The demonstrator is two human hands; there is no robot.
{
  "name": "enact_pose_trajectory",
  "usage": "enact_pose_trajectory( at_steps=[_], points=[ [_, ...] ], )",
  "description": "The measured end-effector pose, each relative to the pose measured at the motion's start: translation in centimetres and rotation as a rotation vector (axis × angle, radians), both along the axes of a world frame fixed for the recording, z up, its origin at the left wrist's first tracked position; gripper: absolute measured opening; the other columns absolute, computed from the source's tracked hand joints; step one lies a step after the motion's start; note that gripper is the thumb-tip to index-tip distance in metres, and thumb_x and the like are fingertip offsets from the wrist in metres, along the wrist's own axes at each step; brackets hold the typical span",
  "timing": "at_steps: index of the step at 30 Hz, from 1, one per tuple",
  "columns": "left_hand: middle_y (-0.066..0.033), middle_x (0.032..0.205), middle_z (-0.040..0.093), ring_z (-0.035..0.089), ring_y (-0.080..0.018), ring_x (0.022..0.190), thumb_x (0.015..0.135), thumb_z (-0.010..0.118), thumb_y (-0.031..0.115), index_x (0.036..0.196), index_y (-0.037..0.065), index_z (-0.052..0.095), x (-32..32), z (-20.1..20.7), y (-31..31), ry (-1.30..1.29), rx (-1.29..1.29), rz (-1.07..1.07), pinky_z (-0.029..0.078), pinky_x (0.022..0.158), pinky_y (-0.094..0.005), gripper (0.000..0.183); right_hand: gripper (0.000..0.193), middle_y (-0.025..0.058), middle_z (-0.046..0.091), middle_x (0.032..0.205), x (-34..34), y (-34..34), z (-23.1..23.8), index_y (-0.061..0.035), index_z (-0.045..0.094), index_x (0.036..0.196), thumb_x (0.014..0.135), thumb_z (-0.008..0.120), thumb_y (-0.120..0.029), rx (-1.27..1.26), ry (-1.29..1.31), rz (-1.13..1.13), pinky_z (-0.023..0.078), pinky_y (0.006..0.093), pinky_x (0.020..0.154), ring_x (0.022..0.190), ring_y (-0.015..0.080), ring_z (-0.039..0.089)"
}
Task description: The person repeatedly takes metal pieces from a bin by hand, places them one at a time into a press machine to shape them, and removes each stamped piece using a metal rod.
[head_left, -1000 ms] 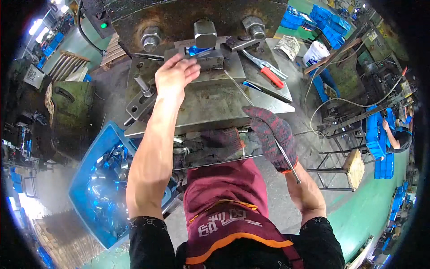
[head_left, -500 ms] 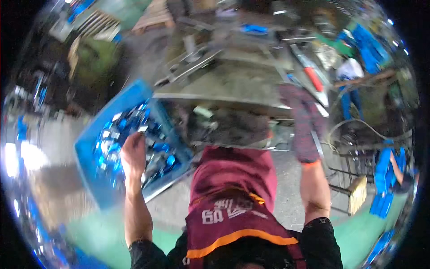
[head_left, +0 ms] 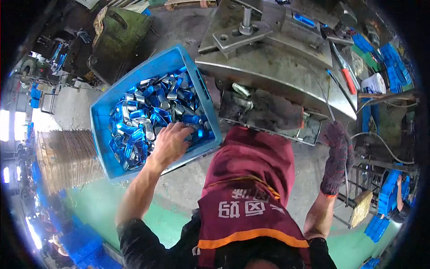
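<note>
My bare left hand (head_left: 171,142) reaches over the near right part of a blue plastic crate (head_left: 101,134). Its slightly bent fingers are apart and lie on the loose metal pieces (head_left: 154,101), which are small, bent, and silver and blue. Whether a fingertip pinches one is hard to see. On the right, my right hand (head_left: 337,157) wears a dark knitted glove with an orange cuff. It is closed around a thin metal rod (head_left: 346,186), whose far end points toward the machine's steel plate (head_left: 277,74).
A bolted clamp bar (head_left: 242,36) sits on the machine. A red-handled tool (head_left: 348,81) lies at the plate's right side. Below the plate's front edge is a dirty metal tray (head_left: 268,112). A stack of brown cardboard (head_left: 67,154) stands left; a person's arm (head_left: 400,193) shows far right.
My view has turned, so the scene sits differently and is sharper. My left hand has gone further into the crate, toward its right side. My right hand has drawn back from the plate.
</note>
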State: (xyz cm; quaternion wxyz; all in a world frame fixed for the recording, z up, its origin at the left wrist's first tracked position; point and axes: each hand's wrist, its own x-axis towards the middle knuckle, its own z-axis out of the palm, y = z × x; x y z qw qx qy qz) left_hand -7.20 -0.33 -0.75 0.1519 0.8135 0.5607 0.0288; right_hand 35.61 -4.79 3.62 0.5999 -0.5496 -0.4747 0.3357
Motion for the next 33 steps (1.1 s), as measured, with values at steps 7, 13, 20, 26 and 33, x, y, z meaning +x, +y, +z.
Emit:
enact_pose_trajectory(
  at_steps=[7,13,20,26,33],
  points=[
    [-0.0157,0.093,0.06,0.06,-0.0348,0.092,0.077,0.062,0.017,0.104,0.012,0.064,-4.3,-3.0,3.2,0.197,-0.056,-0.02,0.05,0.079,-0.0451,0.027,0.041,0.0163,0.058,0.124,0.0,-1.6,-0.5,0.0034,0.052,0.125,0.096,0.048,-0.026,-0.025,-0.006,-0.03,0.046,0.0384,0.094,0.114,0.0252,0.057],
    [-0.0221,0.099,0.065,0.063,-0.0372,0.094,0.078,0.055,0.009,0.114,0.006,0.062,-4.9,-0.4,2.0,-0.109,0.058,0.335,0.049,0.083,-0.0441,0.037,0.043,0.017,0.058,0.124,0.9,-2.1,-0.9,0.0048,0.051,0.124,0.096,0.048,-0.028,-0.112,0.017,-0.061,0.047,0.0404,0.094,0.112,0.0265,0.058],
    [-0.0071,0.085,0.066,0.061,-0.0112,0.068,0.088,0.062,0.017,0.125,-0.004,0.054,-5.8,1.3,1.4,-0.675,-0.098,0.759,0.05,0.059,-0.0255,0.044,0.048,0.0176,0.058,0.121,0.8,-1.9,-2.2,0.0061,0.049,0.126,0.095,0.049,-0.03,-0.045,0.027,-0.048,0.047,0.0404,0.093,0.109,0.026,0.059],
    [-0.0098,0.075,0.064,0.061,-0.0153,0.064,0.079,0.066,0.02,0.102,-0.001,0.065,-5.7,-1.5,1.5,-0.321,-0.046,0.484,0.049,0.06,-0.0326,0.031,0.048,0.0213,0.054,0.126,0.7,1.5,2.0,0.008,0.051,0.122,0.095,0.05,-0.031,0.151,0.026,0.24,0.045,0.0414,0.097,0.114,0.0297,0.056],
    [-0.0114,0.074,0.066,0.062,-0.0178,0.066,0.07,0.07,0.009,0.108,-0.004,0.062,-7.5,-3.8,0.0,-0.549,-0.317,0.632,0.047,0.059,-0.0305,0.041,0.035,0.0153,0.061,0.119,0.9,12.8,5.1,0.0034,0.053,0.124,0.098,0.049,-0.02,0.15,0.116,0.253,0.048,0.0339,0.091,0.108,0.0231,0.06]
  ],
)
